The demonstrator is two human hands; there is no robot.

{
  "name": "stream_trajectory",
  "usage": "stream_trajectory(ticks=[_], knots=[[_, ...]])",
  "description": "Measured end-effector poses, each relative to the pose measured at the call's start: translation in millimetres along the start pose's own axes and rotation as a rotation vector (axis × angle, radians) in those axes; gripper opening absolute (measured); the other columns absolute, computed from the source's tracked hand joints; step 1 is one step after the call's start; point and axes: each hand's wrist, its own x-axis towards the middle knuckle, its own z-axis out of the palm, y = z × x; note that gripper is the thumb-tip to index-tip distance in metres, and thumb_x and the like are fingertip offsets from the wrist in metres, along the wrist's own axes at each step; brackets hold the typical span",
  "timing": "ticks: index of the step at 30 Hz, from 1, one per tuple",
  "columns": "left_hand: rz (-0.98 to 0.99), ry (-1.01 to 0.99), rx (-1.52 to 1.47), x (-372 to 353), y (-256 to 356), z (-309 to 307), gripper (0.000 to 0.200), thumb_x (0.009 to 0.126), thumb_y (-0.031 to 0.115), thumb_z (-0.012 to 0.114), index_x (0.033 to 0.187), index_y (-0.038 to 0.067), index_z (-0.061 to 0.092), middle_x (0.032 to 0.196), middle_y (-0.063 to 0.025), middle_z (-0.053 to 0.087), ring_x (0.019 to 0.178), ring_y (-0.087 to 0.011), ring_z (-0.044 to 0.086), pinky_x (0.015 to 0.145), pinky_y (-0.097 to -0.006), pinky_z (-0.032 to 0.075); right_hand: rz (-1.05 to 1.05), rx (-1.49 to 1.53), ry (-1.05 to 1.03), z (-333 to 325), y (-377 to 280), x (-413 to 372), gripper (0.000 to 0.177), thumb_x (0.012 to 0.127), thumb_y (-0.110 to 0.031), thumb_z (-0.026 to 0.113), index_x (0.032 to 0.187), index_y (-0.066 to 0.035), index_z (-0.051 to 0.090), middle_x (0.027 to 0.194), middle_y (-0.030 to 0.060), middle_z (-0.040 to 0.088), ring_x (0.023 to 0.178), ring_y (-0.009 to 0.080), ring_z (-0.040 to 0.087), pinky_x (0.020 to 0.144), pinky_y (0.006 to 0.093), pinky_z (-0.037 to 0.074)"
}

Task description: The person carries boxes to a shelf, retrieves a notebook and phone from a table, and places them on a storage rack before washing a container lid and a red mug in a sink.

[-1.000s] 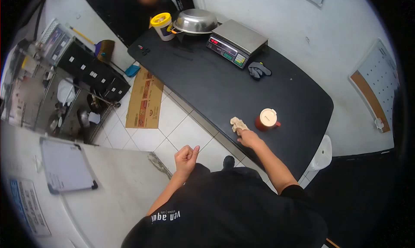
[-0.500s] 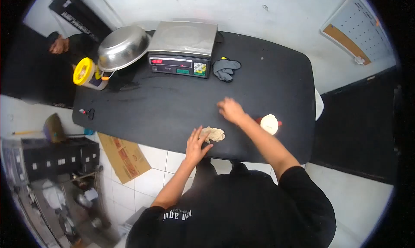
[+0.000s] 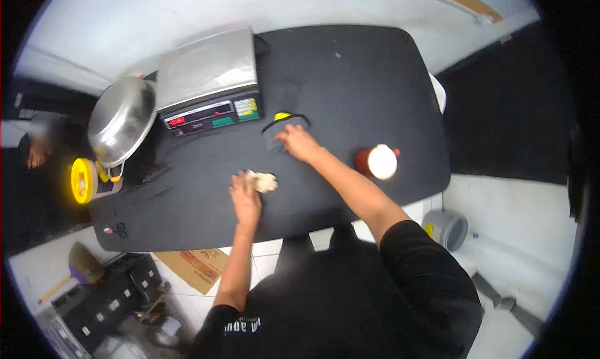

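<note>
A crumpled beige cloth or paper (image 3: 266, 182) lies on the black table. My left hand (image 3: 245, 199) rests at its left end, fingers stretched out and touching the edge. Farther up the table is a grey work glove (image 3: 272, 137) with a yellow patch and a dark cuff. My right hand (image 3: 300, 144) is on the glove, its bent fingers closed on the fabric; part of the glove is hidden beneath them. To the right of my right forearm stands a red jug with a cream lid (image 3: 382, 162).
A digital scale (image 3: 209, 71) sits at the back left, beside a tilted metal bowl (image 3: 122, 120) and a yellow-lidded tub (image 3: 82, 181). Scissors (image 3: 119, 230) lie near the left corner. Another person (image 3: 40, 149) is at the far left. Cardboard (image 3: 195, 268) lies on the floor.
My right hand has reached forward and left from bare table onto the glove. My left hand stays at the crumpled piece, its fingers closer together. The view has shifted and turned.
</note>
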Motion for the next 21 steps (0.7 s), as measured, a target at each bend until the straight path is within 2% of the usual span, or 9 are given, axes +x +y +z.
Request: stream_trajectory(ticks=[3, 5, 7, 9, 13, 15, 17, 19, 21], knots=[[-0.105, -0.125, 0.038, 23.6, 13.4, -29.9, 0.050, 0.077, 0.005, 0.058, 0.126, 0.013, 0.053, 0.148, -0.0168, 0.027, 0.138, -0.0401, 0.022, 0.108, -0.0582, 0.021, -0.013, 0.316, -0.193, -71.7, -0.1, -72.9, 0.033, 0.083, -0.026, 0.062, 0.114, -0.015, 0.064, 0.112, 0.0143, 0.061, 0.102, 0.0338, 0.058, 0.088, 0.0421, 0.047], [-0.133, -0.114, 0.008, 28.5, 32.3, -40.6, 0.054, 0.075, 0.008, 0.059, 0.128, 0.011, 0.050, 0.150, -0.0163, 0.023, 0.139, -0.0400, 0.017, 0.109, -0.0581, 0.018, 0.214, 0.195, -0.084, -153.8, 16.4, -106.2, 0.037, 0.086, -0.035, 0.060, 0.113, -0.011, 0.064, 0.113, 0.0140, 0.062, 0.106, 0.0295, 0.059, 0.089, 0.0408, 0.047], [-0.098, -0.035, -0.111, 34.8, 62.1, -42.5, 0.061, 0.072, 0.011, 0.061, 0.131, 0.005, 0.045, 0.148, -0.0189, 0.025, 0.139, -0.0412, 0.016, 0.108, -0.0588, 0.019, 0.340, 0.091, 0.075, -201.4, 77.6, -144.8, 0.047, 0.087, -0.047, 0.056, 0.105, -0.006, 0.067, 0.107, 0.0137, 0.064, 0.095, 0.0303, 0.063, 0.083, 0.0391, 0.049], [-0.056, -0.015, -0.102, 41.1, 98.2, -33.0, 0.063, 0.074, 0.014, 0.062, 0.133, 0.002, 0.040, 0.147, -0.0210, 0.025, 0.138, -0.0426, 0.017, 0.108, -0.0578, 0.020, 0.512, 0.103, -0.175, -234.1, 122.7, -179.3, 0.073, 0.079, -0.066, 0.055, 0.098, 0.003, 0.067, 0.093, 0.0183, 0.066, 0.080, 0.0267, 0.067, 0.070, 0.0377, 0.053], [0.058, -0.022, -0.190, 49.5, 186.9, -15.1, 0.061, 0.079, 0.027, 0.068, 0.129, 0.001, 0.045, 0.145, -0.0245, 0.027, 0.135, -0.0450, 0.022, 0.106, -0.0572, 0.025, 0.545, 0.412, -0.523, -177.9, 187.5, -242.0, 0.068, 0.078, -0.064, 0.060, 0.093, 0.001, 0.068, 0.078, 0.0097, 0.064, 0.062, 0.0182, 0.059, 0.055, 0.0284, 0.049], [0.095, -0.036, -0.375, 50.9, 233.7, -15.0, 0.074, 0.074, 0.032, 0.074, 0.132, 0.001, 0.041, 0.146, -0.0244, 0.026, 0.135, -0.0448, 0.023, 0.105, -0.0571, 0.027, 0.635, 0.614, -0.507, -171.2, 179.4, -258.0, 0.066, 0.078, -0.063, 0.060, 0.092, 0.001, 0.069, 0.074, 0.0091, 0.064, 0.064, 0.0178, 0.059, 0.055, 0.0274, 0.048], [0.207, -0.220, -0.456, 50.2, 288.1, -35.4, 0.091, 0.065, 0.036, 0.081, 0.138, 0.005, 0.035, 0.146, -0.0239, 0.025, 0.135, -0.0442, 0.024, 0.105, -0.0543, 0.030, 0.624, 0.599, -0.459, -149.4, 174.6, -265.0, 0.067, 0.078, -0.064, 0.059, 0.086, 0.001, 0.069, 0.069, 0.0100, 0.063, 0.065, 0.0181, 0.059, 0.058, 0.0307, 0.049], [0.278, -0.375, -0.331, 46.5, 325.2, -48.9, 0.101, 0.059, 0.039, 0.083, 0.142, 0.012, 0.032, 0.147, -0.0231, 0.024, 0.137, -0.0437, 0.021, 0.106, -0.0500, 0.031, 0.397, 0.498, -0.262, -151.8, 137.8, -275.3, 0.071, 0.083, -0.068, 0.046, 0.075, -0.001, 0.068, 0.071, 0.0156, 0.065, 0.071, 0.0303, 0.064, 0.067, 0.0415, 0.048], [0.238, -0.318, -0.310, 38.4, 339.5, -53.6, 0.104, 0.056, 0.037, 0.085, 0.143, 0.019, 0.031, 0.141, -0.0221, 0.033, 0.129, -0.0445, 0.033, 0.101, -0.0464, 0.038, 0.364, 0.517, -0.391, -169.9, 114.4, -268.6, 0.068, 0.090, -0.061, 0.038, 0.073, -0.003, 0.069, 0.069, 0.0142, 0.065, 0.072, 0.0317, 0.065, 0.071, 0.0432, 0.049]])
